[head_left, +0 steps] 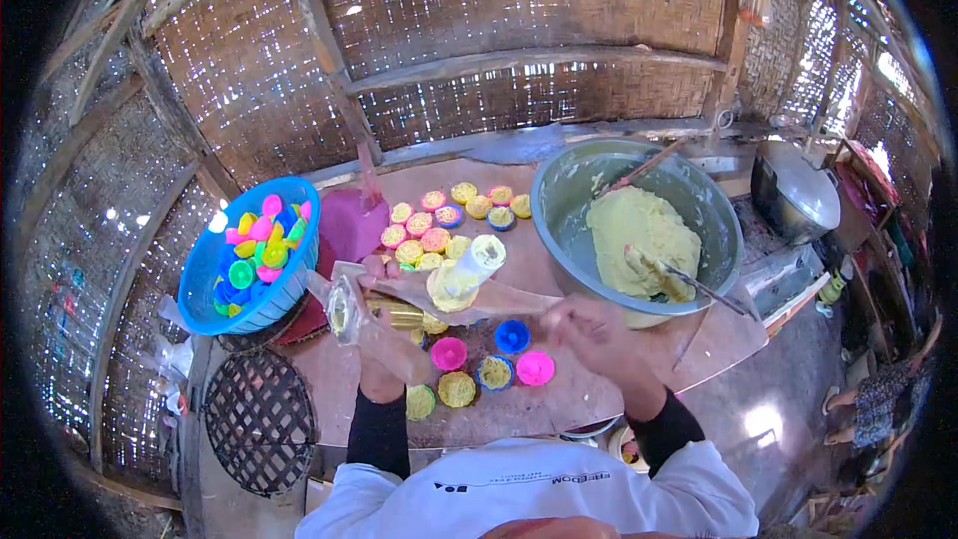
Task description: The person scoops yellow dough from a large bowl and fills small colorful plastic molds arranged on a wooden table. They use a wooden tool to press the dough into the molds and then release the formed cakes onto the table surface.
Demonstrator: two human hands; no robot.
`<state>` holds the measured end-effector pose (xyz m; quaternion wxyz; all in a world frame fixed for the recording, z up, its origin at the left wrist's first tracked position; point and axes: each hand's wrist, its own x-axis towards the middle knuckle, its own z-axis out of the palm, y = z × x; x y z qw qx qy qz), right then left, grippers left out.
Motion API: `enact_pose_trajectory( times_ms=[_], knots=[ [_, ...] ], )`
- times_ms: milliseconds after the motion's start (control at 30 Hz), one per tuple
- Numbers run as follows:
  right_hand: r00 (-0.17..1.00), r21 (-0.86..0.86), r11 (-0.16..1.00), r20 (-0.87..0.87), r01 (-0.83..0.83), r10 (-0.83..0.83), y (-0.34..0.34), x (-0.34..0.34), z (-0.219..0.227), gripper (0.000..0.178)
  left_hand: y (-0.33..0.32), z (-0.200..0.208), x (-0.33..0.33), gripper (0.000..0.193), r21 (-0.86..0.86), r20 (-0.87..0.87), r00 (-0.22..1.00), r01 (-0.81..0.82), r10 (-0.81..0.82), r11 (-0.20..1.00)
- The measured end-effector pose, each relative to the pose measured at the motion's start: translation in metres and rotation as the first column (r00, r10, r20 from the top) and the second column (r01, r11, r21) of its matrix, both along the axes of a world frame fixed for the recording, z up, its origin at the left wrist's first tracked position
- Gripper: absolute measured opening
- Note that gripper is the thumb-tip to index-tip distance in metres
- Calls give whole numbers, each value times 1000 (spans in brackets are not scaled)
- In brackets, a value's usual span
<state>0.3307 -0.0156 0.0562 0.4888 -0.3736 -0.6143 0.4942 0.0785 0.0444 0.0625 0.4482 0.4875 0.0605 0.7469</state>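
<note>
My left hand (391, 344) is closed around the left side of a wooden-handled dough press (409, 285), partly blurred. A pale, dough-smeared cylinder (477, 266) stands up from the press's middle. Beside my left fingers are a gold-coloured cylinder (401, 315) and a clear, translucent piece (342, 311); how they join is unclear. My right hand (591, 337) is smeared by motion near the handle's right end. Small moulds lie below the press: pink (448, 353) and blue (512, 336) ones look unfilled, while another blue mould (494, 372) holds yellow dough strands.
Several filled moulds (435, 240) sit farther back on the table (559, 409). A large green basin (569, 269) of pale dough (644, 240) stands right, a wooden spatula (664, 268) in it. Left are a blue basket (259, 314) of colourful moulds and a dark woven basket (259, 419).
</note>
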Motion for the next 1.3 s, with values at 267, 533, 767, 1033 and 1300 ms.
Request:
enact_pose_trajectory(
  times_ms=[267, 533, 767, 1033, 1300],
  knots=[
    [668, 871, 490, 346, 33, -659, 8, -9, 66, 40, 7, -27, 3, 31, 36, -48, 985, 168, -166, 985],
    [540, 894, 448, 382, -11, -750, 2, 13, 59, 42, 23, -30, 8, 32, 43, -24, 976, 219, -218, 975],
    [619, 894, 448, 354, -4, -701, 10, 48, 62, 35, 29, -18, 19, 23, 105, -103, 994, 57, -46, 993],
    [-196, 305, 940, 942, 156, -273, 37, 185, 24, 21, 49, 11, -28, 28, 114, -55, 924, -371, 378, 922],
    [-312, 240, 959, 932, 149, -184, 53, 230, 26, 13, 61, 31, 12, 33, 116, -196, 876, -425, 440, 898]
  ],
)
